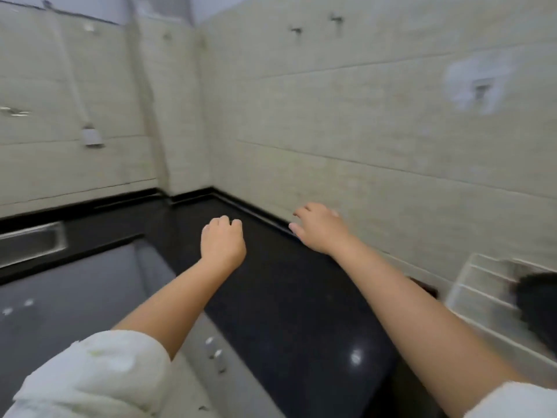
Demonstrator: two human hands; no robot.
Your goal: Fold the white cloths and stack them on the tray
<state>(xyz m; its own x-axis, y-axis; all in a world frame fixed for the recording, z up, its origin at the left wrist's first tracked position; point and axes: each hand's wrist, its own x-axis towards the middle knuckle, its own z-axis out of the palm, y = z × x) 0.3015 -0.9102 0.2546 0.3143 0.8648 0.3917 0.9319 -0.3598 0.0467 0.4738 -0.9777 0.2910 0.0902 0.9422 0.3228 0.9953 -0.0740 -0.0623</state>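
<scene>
Black stone counter (271, 282) under both hands; left hand (223, 241) loosely curled, holds nothing; right hand (319, 229) spread, holds nothing, near wall edge; cloths, tray not in view; judgement: locate cloth first, grip two corners, spread flat on counter before folding.
</scene>
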